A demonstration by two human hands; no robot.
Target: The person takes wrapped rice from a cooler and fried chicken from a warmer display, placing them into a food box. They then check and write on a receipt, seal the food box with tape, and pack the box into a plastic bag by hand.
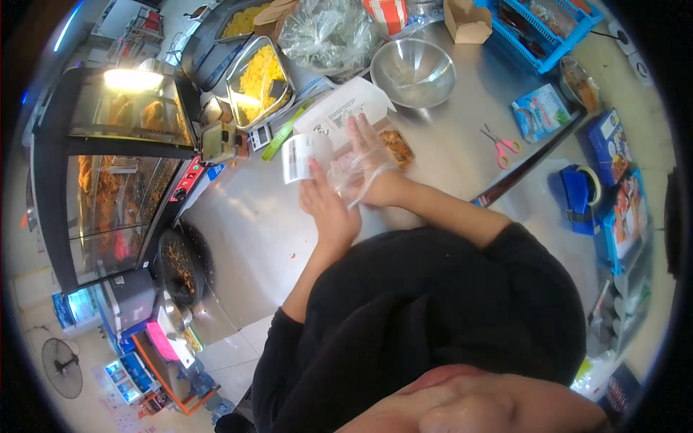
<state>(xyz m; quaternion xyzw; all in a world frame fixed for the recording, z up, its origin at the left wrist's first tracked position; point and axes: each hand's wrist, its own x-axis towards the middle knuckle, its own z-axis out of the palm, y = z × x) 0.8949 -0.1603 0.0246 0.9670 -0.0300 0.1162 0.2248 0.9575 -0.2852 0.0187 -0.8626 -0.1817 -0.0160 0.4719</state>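
Observation:
A printed paper receipt (298, 157) is pinched in my left hand (326, 197), near the front left of a paper food box. My right hand (373, 157), in a clear plastic glove, lies flat with fingers extended over the box. The box's printed lid (344, 111) stands raised behind my hands. Browned food, perhaps fried chicken, (398, 148) shows in the box beyond my right hand. A green-handled tool (284, 132) lies left of the lid.
A steel bowl (413, 73) stands behind the box, beside a foil-lined tray of yellow rice (231, 105). The heated display cabinet (62, 146) rises at left. Pink scissors (502, 147), a blue packet (541, 112) and a blue tape dispenser (577, 200) lie at right.

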